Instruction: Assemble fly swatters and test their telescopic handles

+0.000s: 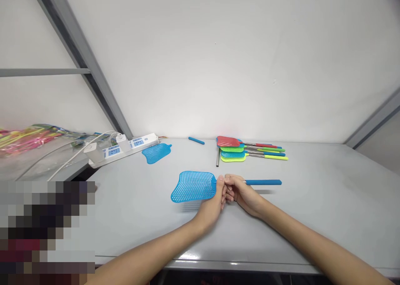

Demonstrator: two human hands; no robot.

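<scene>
A blue plastic fly swatter with a perforated, flared paddle (193,187) is held level above the grey smooth-topped table (312,210), its shadow falling on the surface below. The bare left hand (215,201) is closed around the neck just beside the paddle, thumb on top. The bare right hand (245,193) is closed too, thumb and forefinger pinching the shaft close to the slim blue handle (264,182), which points right. The two hands meet at the fingertips — most of the shaft is hidden between them.

Beyond the right hand lies a pile of finished-looking swatters with red, green, blue and yellow-green perforated paddles (229,142), overlapping, the red one on top; their silvery shafts and coloured handles also point right. A short silver metal tube (218,158) sticks out toward the person at the pile's left edge; whether it runs underneath cannot be told.

A loose blue perforated paddle (157,153) lies farther left, just beside a white power strip with blue socket faces (138,143). Between that paddle and the pile, near the white wall (200,60), rests a slim blue handle piece (196,141). At far left, clear plastic bags (34,139) hold pink and yellow items.
</scene>
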